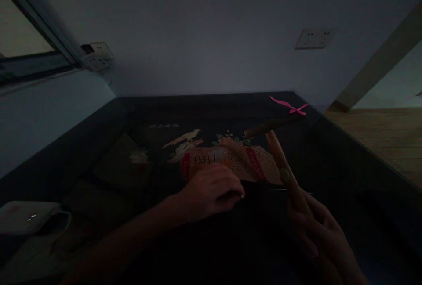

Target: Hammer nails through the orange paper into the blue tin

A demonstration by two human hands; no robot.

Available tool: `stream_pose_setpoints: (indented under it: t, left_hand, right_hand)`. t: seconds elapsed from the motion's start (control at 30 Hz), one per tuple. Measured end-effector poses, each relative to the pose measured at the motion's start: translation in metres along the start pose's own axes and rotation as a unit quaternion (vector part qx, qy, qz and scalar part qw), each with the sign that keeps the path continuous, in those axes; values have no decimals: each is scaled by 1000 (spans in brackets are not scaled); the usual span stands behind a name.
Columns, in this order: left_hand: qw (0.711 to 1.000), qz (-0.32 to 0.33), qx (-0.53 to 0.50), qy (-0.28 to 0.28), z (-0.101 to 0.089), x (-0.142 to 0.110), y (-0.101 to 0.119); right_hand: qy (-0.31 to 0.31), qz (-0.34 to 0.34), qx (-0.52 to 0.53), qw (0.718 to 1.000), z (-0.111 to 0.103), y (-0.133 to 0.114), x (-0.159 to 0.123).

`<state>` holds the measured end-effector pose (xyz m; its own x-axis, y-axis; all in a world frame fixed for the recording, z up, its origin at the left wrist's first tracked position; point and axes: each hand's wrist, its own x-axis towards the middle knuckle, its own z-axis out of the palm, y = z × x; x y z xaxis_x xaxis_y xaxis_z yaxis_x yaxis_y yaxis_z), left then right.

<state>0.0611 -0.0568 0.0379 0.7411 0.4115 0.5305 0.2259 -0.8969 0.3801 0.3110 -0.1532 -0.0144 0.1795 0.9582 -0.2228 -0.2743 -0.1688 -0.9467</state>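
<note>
Right hand (325, 228) is wrapped around the lower shaft of a light-brown wooden-handled hammer (278, 151), fingers clamped on the wood, perhaps so low because that leaves a good length of shaft free and the dark metal head out ahead. That head lies crosswise beyond the far edge of a crinkled cream-and-red printed packet (237, 162); in the dimness I cannot tell whether it hangs in the air or touches anything below. Left hand (214, 190) is curled with its fingers together at the packet's near edge, overlapping it in view, probably to keep the light, slippery wrapping from shifting; whether the fingers pinch it cannot be told. The packet lies flat across the middle of a glossy black desk (145, 107) decorated with a bird and flowers, likely there because both arms reach that spot easily. Farther out, a thin bright-pink knotted ribbon (292, 109) lies at the back right corner, well apart from both hands. Over on the left rests a rounded white case with a looped cord (29, 217), set aside perhaps to leave elbow room. Behind the desk rises a plain grey wall (204, 34) bearing a pale double socket plate (313, 39).
</note>
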Motion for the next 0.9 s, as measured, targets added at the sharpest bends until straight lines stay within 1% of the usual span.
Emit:
stream_pose_setpoints:
  t: [0.07,0.13,0.17,0.23,0.3,0.37,0.53,0.63,0.77,0.9]
  left_hand:
    - [990,-117,2,75,-17,4,-18]
    - [966,-204,-27,154,-24,7,-38]
    - [953,-236,-52,183,-24,8,-47]
    - [935,-271,-101,206,-20,9,-61]
    - [928,-285,-137,196,-14,10,-67]
    - [927,-292,-160,175,-9,9,-67]
    - [926,-300,-177,143,-1,6,-66]
    - [927,-301,-177,134,1,5,-66]
    - [927,-293,-191,136,0,5,-65]
    - [937,-280,-161,135,0,5,-64]
  right_hand:
    - [5,-5,-5,1000,-1,1,1]
    - [-4,-2,-3,1000,-2,2,1]
    - [-8,2,1,1000,-3,3,1]
    - [-2,11,10,1000,-3,4,1]
    - [15,14,16,1000,-2,4,0]
    - [25,12,19,999,-1,5,0]
    - [19,24,8,1000,-3,6,3]
    - [20,25,-4,999,-4,6,4]
    - [6,29,5,1000,-3,6,5]
    - [13,32,7,999,-3,8,5]
